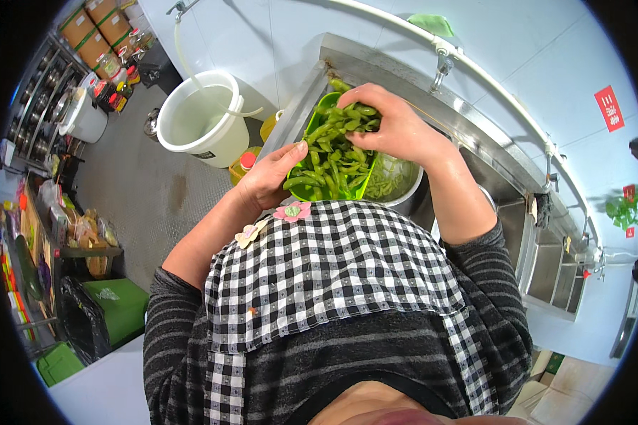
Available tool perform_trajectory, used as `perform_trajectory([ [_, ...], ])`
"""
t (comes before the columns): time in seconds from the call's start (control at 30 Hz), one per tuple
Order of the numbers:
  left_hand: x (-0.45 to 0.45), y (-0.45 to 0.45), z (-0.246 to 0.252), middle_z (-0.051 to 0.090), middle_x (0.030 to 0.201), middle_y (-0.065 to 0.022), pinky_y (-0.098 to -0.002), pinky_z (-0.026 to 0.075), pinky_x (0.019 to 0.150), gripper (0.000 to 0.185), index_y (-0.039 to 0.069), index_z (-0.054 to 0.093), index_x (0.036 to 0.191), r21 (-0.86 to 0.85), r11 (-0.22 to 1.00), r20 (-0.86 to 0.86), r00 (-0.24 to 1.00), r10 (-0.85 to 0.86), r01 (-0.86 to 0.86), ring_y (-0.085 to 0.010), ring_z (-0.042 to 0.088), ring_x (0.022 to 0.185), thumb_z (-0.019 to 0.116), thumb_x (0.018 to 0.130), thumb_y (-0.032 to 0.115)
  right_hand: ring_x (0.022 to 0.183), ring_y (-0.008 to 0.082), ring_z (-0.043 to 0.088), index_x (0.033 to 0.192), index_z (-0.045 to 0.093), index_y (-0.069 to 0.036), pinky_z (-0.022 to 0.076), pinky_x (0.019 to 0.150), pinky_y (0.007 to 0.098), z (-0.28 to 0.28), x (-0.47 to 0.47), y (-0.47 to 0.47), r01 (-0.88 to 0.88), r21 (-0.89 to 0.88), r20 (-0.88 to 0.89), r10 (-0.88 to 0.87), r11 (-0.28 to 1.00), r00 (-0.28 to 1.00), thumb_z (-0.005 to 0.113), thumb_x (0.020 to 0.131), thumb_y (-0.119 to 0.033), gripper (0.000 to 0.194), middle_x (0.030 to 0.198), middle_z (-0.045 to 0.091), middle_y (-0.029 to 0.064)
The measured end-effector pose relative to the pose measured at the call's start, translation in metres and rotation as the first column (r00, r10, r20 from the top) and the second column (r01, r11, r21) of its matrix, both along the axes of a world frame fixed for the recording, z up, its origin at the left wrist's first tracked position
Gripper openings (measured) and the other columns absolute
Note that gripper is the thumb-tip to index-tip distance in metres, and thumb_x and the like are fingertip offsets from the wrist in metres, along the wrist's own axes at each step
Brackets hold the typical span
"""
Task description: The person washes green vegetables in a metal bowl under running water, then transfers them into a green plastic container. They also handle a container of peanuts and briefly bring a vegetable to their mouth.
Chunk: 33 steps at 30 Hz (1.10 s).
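Green soybean pods (332,164) fill a bright green plastic basket (315,122) at the sink's left end. My right hand (385,119) is curled over the upper part of the heap, with pods between its thumb and fingers. At the basket's left side is my left hand (276,170), its thumb raised near the pods; its fingers are partly hidden, so its hold on the rim cannot be made out. Right of the basket stands a round metal basin (410,188) with more pods (385,178) in water. My forearm and apron hide part of it.
A white bucket (212,138) of water with a hose (181,53) stands left of the sink, near an oil bottle with a red cap (248,160). Steel sink basins (510,223) run to the right below a wall pipe and a tap (442,71). Green bins (117,308) stand lower left.
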<state>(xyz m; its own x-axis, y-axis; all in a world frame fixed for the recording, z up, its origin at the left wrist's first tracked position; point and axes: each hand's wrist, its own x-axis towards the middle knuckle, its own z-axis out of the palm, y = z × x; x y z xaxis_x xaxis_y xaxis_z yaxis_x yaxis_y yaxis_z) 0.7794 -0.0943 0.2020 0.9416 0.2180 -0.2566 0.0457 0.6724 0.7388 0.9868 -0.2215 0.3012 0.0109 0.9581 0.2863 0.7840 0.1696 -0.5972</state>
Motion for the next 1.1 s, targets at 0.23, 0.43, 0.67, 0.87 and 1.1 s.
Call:
perform_trajectory([
  [0.23,0.009,-0.002,0.01,0.059,0.124,-0.0125,-0.0351,0.051,0.094,0.06,-0.003,0.045,0.133,0.042,0.99,-0.007,0.991,-0.137,0.137,-0.0201,0.061,0.109,0.053,0.097,0.045,0.108,0.0242,0.052,0.112,0.059,-0.008,0.0428,0.094,0.033,-0.014,0.009,-0.012,-0.029,-0.127,-0.1,0.016,0.992,0.995,0.075,0.08,-0.029,0.041,0.111,0.054,0.0091],
  [0.43,0.029,-0.007,0.006,0.056,0.129,-0.0128,-0.0361,0.048,0.097,0.063,-0.003,0.043,0.136,0.026,0.98,0.042,0.979,-0.201,0.2,-0.021,0.058,0.115,0.053,0.097,0.045,0.123,0.0234,0.044,0.105,0.062,-0.005,0.0327,0.106,0.0361,-0.03,0.025,-0.023,0.001,-0.092,-0.184,-0.018,0.996,0.983,0.063,0.092,-0.033,0.031,0.119,0.052,0.0102],
  [0.67,0.059,-0.004,-0.002,0.055,0.132,-0.0117,-0.0365,0.048,0.099,0.062,-0.001,0.041,0.138,-0.091,0.958,0.079,0.961,-0.266,0.273,-0.0217,0.057,0.117,0.058,0.095,0.04,0.112,0.0266,0.053,0.099,0.066,0.0,0.0387,0.102,0.0374,-0.036,0.042,-0.032,0.099,0.065,-0.174,-0.086,0.993,0.981,0.048,0.1,-0.027,0.033,0.111,0.064,0.012],
  [0.87,0.072,-0.003,-0.01,0.056,0.129,-0.0109,-0.035,0.05,0.096,0.061,0.0,0.042,0.137,-0.011,0.947,0.073,0.944,-0.32,0.322,-0.0204,0.059,0.114,0.06,0.094,0.039,0.112,0.0242,0.054,0.104,0.066,-0.001,0.0401,0.101,0.0371,-0.04,0.049,-0.042,0.159,0.095,-0.307,-0.123,0.983,0.944,0.042,0.103,-0.03,0.038,0.115,0.063,0.0122],
  [1.1,0.079,0.004,-0.022,0.057,0.129,-0.0118,-0.0352,0.05,0.096,0.059,-0.001,0.044,0.136,-0.013,0.97,0.052,0.969,-0.243,0.244,-0.0218,0.06,0.113,0.063,0.093,0.034,0.091,0.0175,0.061,0.099,0.059,0.0,0.0481,0.089,0.0316,-0.05,0.059,-0.031,0.421,0.194,-0.693,-0.18,0.886,0.698,0.035,0.106,-0.035,0.043,0.089,0.064,0.0079],
])
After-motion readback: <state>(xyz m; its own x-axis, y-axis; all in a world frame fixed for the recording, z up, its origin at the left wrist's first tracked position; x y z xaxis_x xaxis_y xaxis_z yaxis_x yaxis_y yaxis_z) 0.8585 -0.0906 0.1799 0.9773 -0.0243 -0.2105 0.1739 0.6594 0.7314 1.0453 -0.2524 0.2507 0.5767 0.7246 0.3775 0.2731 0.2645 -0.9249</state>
